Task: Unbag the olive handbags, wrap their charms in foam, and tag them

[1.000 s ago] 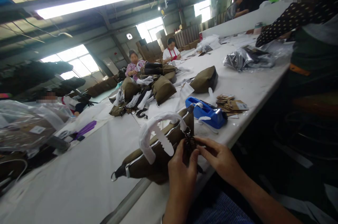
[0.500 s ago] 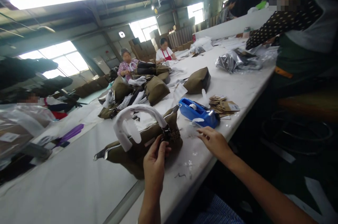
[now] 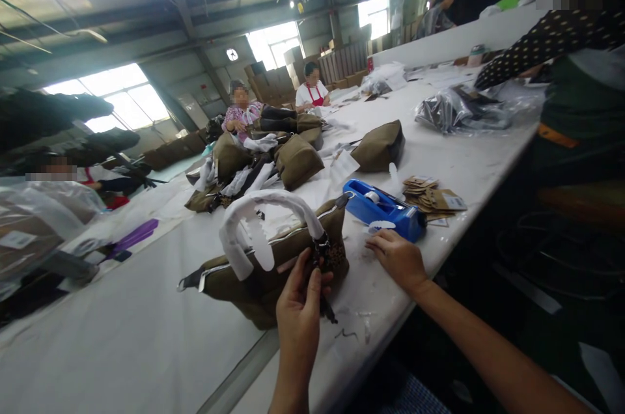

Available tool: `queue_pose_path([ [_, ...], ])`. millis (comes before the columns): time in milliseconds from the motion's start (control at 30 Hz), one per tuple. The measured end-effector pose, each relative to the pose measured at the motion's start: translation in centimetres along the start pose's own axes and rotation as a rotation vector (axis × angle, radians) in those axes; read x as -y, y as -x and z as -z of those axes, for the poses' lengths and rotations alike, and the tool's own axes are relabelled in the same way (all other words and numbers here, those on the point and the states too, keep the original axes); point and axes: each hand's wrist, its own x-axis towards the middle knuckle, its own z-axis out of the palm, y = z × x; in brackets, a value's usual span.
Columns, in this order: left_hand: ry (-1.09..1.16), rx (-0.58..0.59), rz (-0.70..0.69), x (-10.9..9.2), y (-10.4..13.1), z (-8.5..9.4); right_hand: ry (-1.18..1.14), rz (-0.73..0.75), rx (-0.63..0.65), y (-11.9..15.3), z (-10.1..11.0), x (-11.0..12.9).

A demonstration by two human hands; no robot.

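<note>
Your bag (image 3: pixel 273 293) stands on the worktop (image 3: pixel 146 336) right in front of you, handle (image 3: pixel 273 199) arched above it in white wrapping. Its long axis runs slantwise across your view, from the ringed end at lower left, nearer you, up to the other end at upper right, beside the blue dispenser (image 3: pixel 385 209). The silver zip (image 3: pixel 286 236) follows that same line along the top, and a white tab (image 3: pixel 263 248) shows inside the handle's loop.

Your left hand (image 3: pixel 305 293) pinches the dark charm (image 3: pixel 319 261) between thumb and fingers, at the bag's right end, below the handle's foot. Your right hand (image 3: pixel 393 258) has its fingers drawn together, tips close to the white strip (image 3: pixel 381 225) at the dispenser's near side; you can't tell here whether they grip it.

The dispenser points from upper left to lower right, crosswise to the bag. Just past it lie the brown tags (image 3: pixel 432 196), fanned in a loose pile; one bears a pale label (image 3: pixel 452 200), its print too small to read.
</note>
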Motion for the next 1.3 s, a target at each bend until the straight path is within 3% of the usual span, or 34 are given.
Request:
queue_pose_path([
  [100, -0.020, 0.015, -0.011, 0.2, 0.1, 0.1, -0.017, 0.048, -0.003, 0.0, 0.4, 1.2],
  [167, -0.058, 0.043, -0.043, 0.2, 0.0, 0.4, -0.104, 0.118, -0.006, 0.4, 1.3, 3.2],
  [267, -0.181, 0.152, -0.122, 0.0, -0.2, 0.9, -0.396, 0.164, -0.096, 1.6, 3.5, 7.3],
  [367, -0.330, 0.275, -0.205, -0.8, -0.1, 1.2, -0.682, 0.071, -0.145, 2.2, 6.1, 10.7],
  [500, -0.436, 0.375, -0.225, -1.8, 0.4, 0.9, -1.079, -0.118, -0.006, 2.1, 8.0, 12.6],
  [633, -0.422, 0.372, -0.246, -1.7, 0.4, 0.8, -1.419, -0.152, 0.182, 2.4, 8.7, 12.4],
  [700, -0.403, 0.376, -0.256, -1.4, 0.2, 1.1, -1.356, -0.185, 0.160, 2.6, 8.9, 11.6],
  [833, -0.391, 0.453, -0.243, -1.3, -0.1, 1.7, -1.008, -0.393, -0.042, 2.3, 8.4, 8.8],
  [933, -0.375, 0.447, -0.241, -1.4, -0.2, 1.9, -0.854, -0.432, -0.062, 1.9, 7.7, 6.9],
  [1000, -0.374, 0.427, -0.225, -1.4, -0.3, 1.8, -0.678, -0.369, -0.087, 1.8, 7.6, 6.3],
  [1133, -0.404, 0.389, -0.213, -1.6, -0.5, 1.4, -0.307, -0.108, -0.280, 2.3, 8.0, 7.5],
  [1200, -0.413, 0.394, -0.238, -1.9, -0.5, 1.2, -0.326, 0.063, -0.223, 2.7, 7.8, 8.9],
  [1300, -0.398, 0.430, -0.249, -2.3, -0.5, 0.9, -0.479, 0.214, -0.017, 2.9, 6.8, 10.5],
])
